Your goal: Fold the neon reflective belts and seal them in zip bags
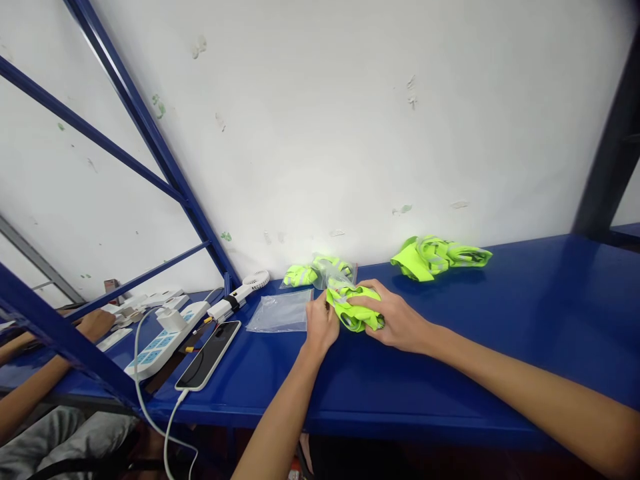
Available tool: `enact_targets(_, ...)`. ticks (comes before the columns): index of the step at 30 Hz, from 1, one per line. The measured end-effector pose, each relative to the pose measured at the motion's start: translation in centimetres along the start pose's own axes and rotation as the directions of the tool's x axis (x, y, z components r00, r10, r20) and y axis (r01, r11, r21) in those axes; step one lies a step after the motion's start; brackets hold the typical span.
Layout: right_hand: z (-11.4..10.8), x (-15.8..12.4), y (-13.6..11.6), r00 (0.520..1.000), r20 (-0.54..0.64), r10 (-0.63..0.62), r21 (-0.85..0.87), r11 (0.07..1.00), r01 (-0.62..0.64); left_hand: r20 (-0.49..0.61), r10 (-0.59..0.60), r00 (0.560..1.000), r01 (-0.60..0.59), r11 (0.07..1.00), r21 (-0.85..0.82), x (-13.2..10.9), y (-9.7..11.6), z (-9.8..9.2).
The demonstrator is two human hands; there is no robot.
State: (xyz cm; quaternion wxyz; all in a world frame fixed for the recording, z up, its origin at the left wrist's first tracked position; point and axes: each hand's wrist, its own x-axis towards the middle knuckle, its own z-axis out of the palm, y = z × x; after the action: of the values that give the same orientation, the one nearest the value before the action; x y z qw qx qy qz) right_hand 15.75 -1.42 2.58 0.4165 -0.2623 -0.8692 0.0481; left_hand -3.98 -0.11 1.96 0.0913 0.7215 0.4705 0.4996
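Head view: right hand (397,320), fingers half-curled, grasps yellow-green cloth (353,308); left hand (321,325), fingers folded in, grips its edge, clear bag (281,312) beside them.

Tabletop (530,303) lies open rightward; phone (209,355) obstructs left.

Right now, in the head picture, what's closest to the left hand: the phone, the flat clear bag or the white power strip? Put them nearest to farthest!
From the left hand:
1. Flat clear bag, just left of the hand.
2. Phone, farther left and lower in the picture.
3. White power strip, farthest left, past the phone.
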Motion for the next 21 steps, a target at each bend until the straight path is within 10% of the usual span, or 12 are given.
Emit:
enact_targets(13,0.7,0.7,0.6,0.995,-0.035,0.092,-0.327,0.94,-0.099,0.194,0.011,0.981,-0.067,0.956,0.285,-0.2,0.4,1.7)
enact_targets(21,1.4,0.8,1.8,0.996,-0.031,0.079,-0.299,0.95,-0.085,0.098,0.021,0.995,-0.037,0.987,0.158,-0.2,-0.1,1.9)
